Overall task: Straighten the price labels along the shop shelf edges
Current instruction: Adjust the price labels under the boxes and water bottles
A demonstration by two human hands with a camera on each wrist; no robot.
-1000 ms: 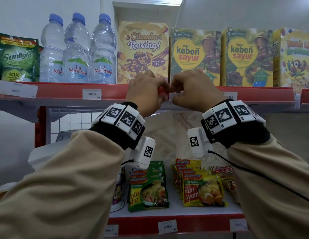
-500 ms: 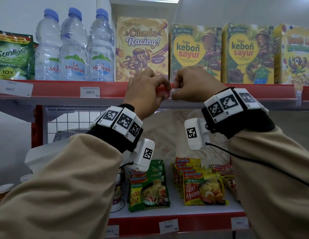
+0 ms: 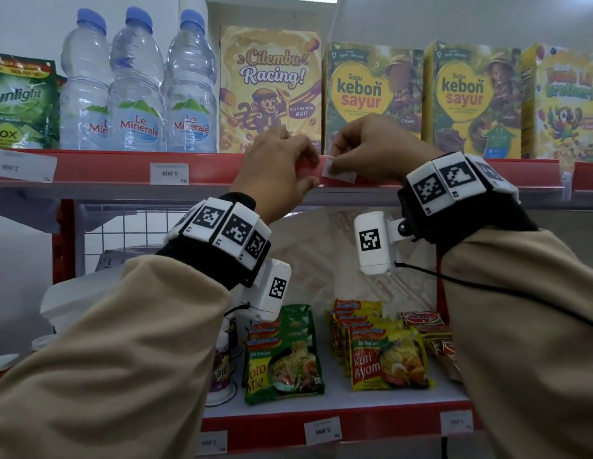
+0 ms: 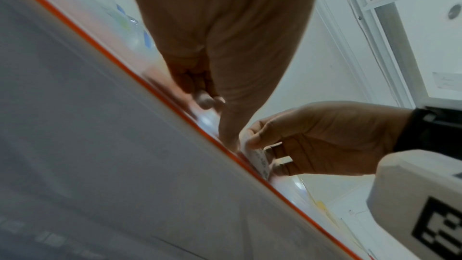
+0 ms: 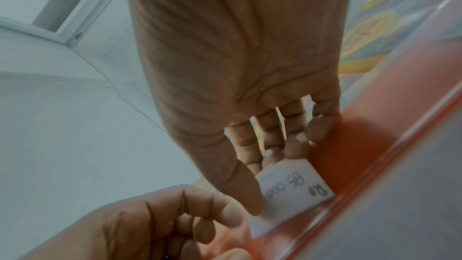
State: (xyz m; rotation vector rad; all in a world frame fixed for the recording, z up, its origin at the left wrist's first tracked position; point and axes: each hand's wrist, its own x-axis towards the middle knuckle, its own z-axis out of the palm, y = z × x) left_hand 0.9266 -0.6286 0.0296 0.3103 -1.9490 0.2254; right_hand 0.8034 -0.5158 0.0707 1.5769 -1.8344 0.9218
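A white handwritten price label [image 3: 339, 173] [image 5: 295, 187] sits tilted against the red upper shelf edge strip [image 3: 205, 170], below the Cilembu Racing and kebon sayur boxes. My right hand [image 3: 333, 164] pinches the label's top left part between thumb [image 5: 240, 191] and fingers. In the left wrist view the label [image 4: 260, 159] shows edge-on in that pinch. My left hand [image 3: 310, 170] is just left of the label, fingers curled over the strip and thumb [image 4: 228, 137] pressed against it. Another label [image 3: 169, 173] sits under the water bottles, and a tilted one [image 3: 21, 168] at far left.
Water bottles [image 3: 136, 91], a Sunlight pouch [image 3: 20, 104] and cereal boxes [image 3: 470, 101] stand right behind the upper edge. The lower shelf holds noodle packets [image 3: 387, 356], and its red edge carries labels [image 3: 322, 430] [image 3: 456, 423].
The two hands, first touching, have drawn slightly apart along the strip. The white label now shows between them, held by the right hand.
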